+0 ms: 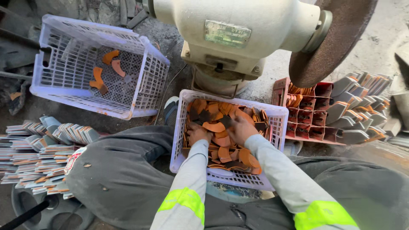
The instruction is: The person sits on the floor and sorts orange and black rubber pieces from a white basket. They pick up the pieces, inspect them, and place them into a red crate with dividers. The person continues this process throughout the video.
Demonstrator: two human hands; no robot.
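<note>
Between my knees stands a white plastic crate (277, 114) full of curved orange and dark leather-like pieces (214, 127). Both my hands are down inside it. My left hand (197, 133) rests on the pile at the left, fingers curled into the pieces. My right hand (241, 129) lies on the pile near the middle, fingers spread over several pieces. Whether either hand has a firm hold on a piece cannot be told. My sleeves are grey with yellow reflective bands.
A second white crate (145, 72) at upper left holds a few orange pieces. A cream bench grinder (230, 34) with a rusty wheel (328, 47) stands ahead. Stacks of flat grey pieces (42, 149) lie at left, a red compartment tray (309, 119) and more grey pieces at right.
</note>
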